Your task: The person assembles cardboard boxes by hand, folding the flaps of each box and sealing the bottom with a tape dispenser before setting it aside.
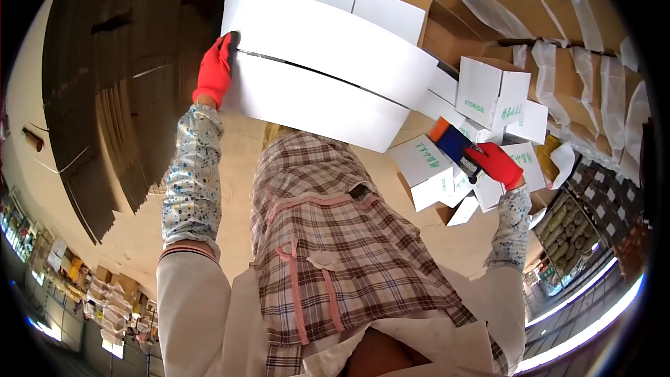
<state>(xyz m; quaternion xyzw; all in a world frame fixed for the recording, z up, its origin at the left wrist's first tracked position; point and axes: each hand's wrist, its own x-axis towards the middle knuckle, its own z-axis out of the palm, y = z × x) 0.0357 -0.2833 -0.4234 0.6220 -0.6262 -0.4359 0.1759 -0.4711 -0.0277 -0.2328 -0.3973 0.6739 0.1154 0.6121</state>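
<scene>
A large white carton (328, 91) lies in front of me, its flaps meeting along a dark seam. My left hand (217, 70), in a red glove with dark fingertips, grips the carton's left end near that seam. In my right hand (497, 165), also red-gloved, is a tape dispenser (453, 142) with an orange edge and a dark blue body. The dispenser is off the carton's right end, above several small white boxes. One small white box (423, 169) with green writing lies just left of the dispenser.
Flat brown cardboard sheets (84, 112) are stacked at the left. Another white box (493, 91) marked in green sits at the right, near open brown cartons (453, 31) with whitish plastic liners. Filled sacks (567, 234) stand farther right. A plaid apron (328, 237) covers my front.
</scene>
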